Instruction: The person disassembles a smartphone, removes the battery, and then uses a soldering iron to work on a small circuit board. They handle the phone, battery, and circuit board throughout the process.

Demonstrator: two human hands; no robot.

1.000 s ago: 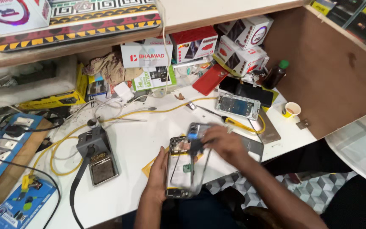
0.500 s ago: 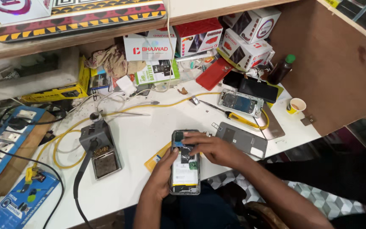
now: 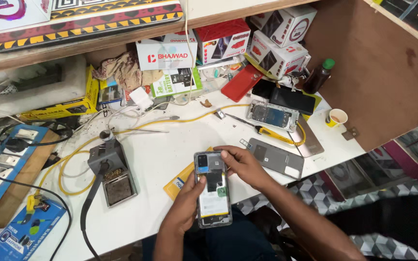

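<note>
Holding an opened phone at the lower centre of the frame, the left hand grips the phone's left edge from beneath while the right hand closes on its upper right corner, one fingertip pressing the top of the exposed back. The phone sits over the near edge of the white table, its inner parts facing up. Just right of the right hand lies a grey back cover. A soldering stand rests left of centre, ringed by a yellow cable. Another opened phone lies upper right, near a small paper cup and a dark bottle. Cardboard boxes line the back.
</note>
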